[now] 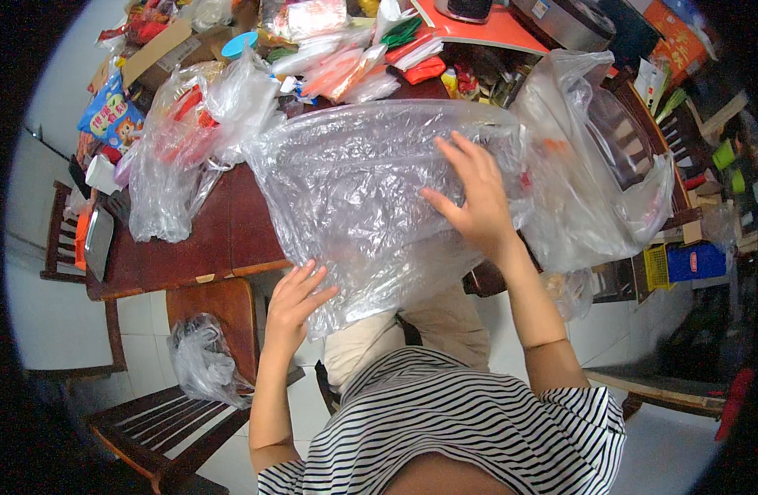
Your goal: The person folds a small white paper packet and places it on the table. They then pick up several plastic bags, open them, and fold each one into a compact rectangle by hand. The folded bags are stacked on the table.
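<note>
A large clear plastic bag (360, 185) is spread flat before me, over the edge of the dark red wooden table (187, 247) and down towards my lap. It looks crinkled and shiny. My left hand (295, 297) is at the bag's lower left corner, fingers apart, over its edge. Higher up, on the right part of the sheet, my right hand (475, 192) lies with thumb and fingers spread. Neither hand appears to grip the plastic; whether the right palm presses on it is hard to tell.
Another cloudy plastic bag (577, 167) hangs over the table's right side. Bunched clear bags (175, 167) lie at the left. Packets and folded bags (348, 62) crowd the back, near a blue bowl (238, 45). A wooden chair (175, 427) with a plastic bag (206, 359) stands left.
</note>
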`<state>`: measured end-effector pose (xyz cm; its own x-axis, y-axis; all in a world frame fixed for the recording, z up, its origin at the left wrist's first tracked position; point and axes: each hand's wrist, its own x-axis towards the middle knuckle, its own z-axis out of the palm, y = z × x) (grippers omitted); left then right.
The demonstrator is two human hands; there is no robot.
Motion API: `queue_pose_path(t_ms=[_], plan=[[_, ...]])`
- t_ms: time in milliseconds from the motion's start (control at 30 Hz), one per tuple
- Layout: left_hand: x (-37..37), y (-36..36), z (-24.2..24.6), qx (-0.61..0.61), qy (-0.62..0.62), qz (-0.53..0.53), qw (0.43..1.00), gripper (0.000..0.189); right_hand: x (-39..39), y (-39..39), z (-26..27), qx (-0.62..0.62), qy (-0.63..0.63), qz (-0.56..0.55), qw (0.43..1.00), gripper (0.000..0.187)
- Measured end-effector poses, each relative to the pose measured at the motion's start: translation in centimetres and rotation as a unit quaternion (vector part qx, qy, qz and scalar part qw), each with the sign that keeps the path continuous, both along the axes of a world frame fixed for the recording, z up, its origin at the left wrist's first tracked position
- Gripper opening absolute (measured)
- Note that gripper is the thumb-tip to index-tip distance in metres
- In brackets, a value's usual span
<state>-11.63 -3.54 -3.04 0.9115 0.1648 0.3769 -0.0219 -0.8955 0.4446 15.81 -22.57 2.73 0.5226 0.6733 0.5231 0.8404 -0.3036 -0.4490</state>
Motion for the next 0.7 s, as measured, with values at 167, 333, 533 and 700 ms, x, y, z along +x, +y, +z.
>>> queue_pose_path(t_ms=[167, 333, 533, 700], plan=[[-1.3, 0.9, 0.3, -0.077, 0.022, 0.009, 0.997, 0.033, 3.0, -1.4, -4.4, -0.156, 0.028, -0.007, 0.987, 0.066], [-2.1, 1.9, 1.8, -0.16, 0.081, -0.003, 0.984, 0.028, 5.0, -1.8, -2.8, -0.083, 0.068, -0.042, 0.993, 0.045], [1.2, 5.5, 3.1, -0.334, -0.128, 0.196, 0.913, 0.029, 7.6, 0.9, -0.2, 0.05, -0.078, -0.115, 0.989, 0.057], [8.5, 9.2, 3.2, -0.435, -0.089, 0.226, 0.867, 0.055, 13.4, 4.1, -2.0, -0.016, 0.257, 0.068, 0.964, 0.076]])
